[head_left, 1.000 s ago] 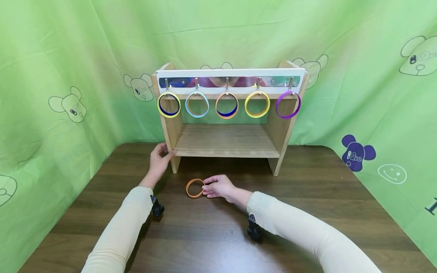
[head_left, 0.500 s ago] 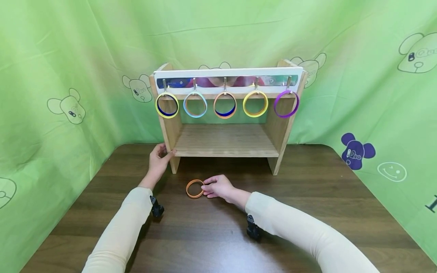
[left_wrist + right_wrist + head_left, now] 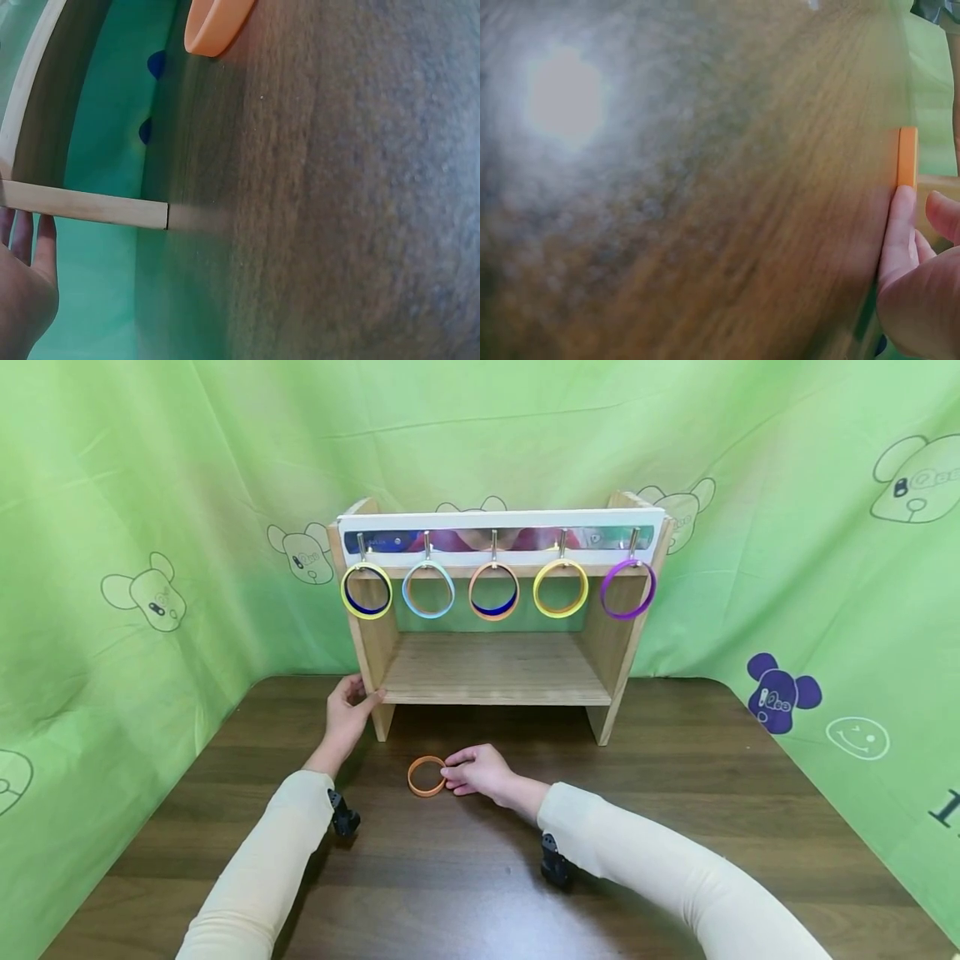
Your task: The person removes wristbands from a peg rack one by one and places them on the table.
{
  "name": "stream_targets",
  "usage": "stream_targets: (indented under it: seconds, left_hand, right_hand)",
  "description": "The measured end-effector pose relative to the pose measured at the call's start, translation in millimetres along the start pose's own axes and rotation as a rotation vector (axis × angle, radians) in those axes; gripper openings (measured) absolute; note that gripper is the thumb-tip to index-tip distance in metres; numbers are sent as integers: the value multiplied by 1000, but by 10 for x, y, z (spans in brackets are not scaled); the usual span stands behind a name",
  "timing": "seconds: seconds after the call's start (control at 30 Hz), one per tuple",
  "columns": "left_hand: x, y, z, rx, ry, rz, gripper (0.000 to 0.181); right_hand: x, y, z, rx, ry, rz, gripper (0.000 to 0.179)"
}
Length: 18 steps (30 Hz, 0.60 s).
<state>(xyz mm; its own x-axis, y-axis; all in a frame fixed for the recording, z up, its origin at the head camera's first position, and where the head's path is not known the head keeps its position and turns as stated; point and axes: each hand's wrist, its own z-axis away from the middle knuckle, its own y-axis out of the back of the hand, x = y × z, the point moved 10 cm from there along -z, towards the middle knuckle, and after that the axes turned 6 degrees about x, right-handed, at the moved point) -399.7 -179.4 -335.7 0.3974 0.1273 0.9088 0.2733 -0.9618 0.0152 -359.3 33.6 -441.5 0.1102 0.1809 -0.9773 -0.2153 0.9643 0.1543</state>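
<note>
At the near left corner of a wooden shelf stand (image 3: 495,668), my left hand (image 3: 347,718) grips the side panel (image 3: 90,205), thumb on its front edge and fingers behind. An orange ring (image 3: 427,793) lies flat on the table in front of the stand. Its right edge is held between the thumb and fingers of my right hand (image 3: 486,773). The right wrist view shows the ring's orange band (image 3: 907,157) at the fingertips. Part of the band is hidden by the fingers.
Several coloured rings hang from hooks on the stand's white top bar, among them a blue ring (image 3: 405,597) and a purple ring (image 3: 651,590). A brown wooden table (image 3: 675,777) lies beneath. A green printed curtain (image 3: 480,435) surrounds it.
The head view has shifted slightly, so the stand appears a few pixels further left. Both hands and the orange ring stay almost where they were.
</note>
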Motion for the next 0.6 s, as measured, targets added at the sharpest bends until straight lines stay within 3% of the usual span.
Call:
stream_targets:
  seconds: [0.23, 0.47, 0.6]
  left_hand:
    - [-350, 12, -134, 27, -8, 11, 35]
    - [-354, 4, -142, 21, -16, 13, 36]
    - [-242, 10, -100, 7, -11, 0, 35]
  right_hand:
    - [-47, 35, 41, -17, 12, -18, 30]
    - [-144, 162, 51, 3, 42, -32, 31]
    - [-243, 241, 96, 11, 77, -56, 33]
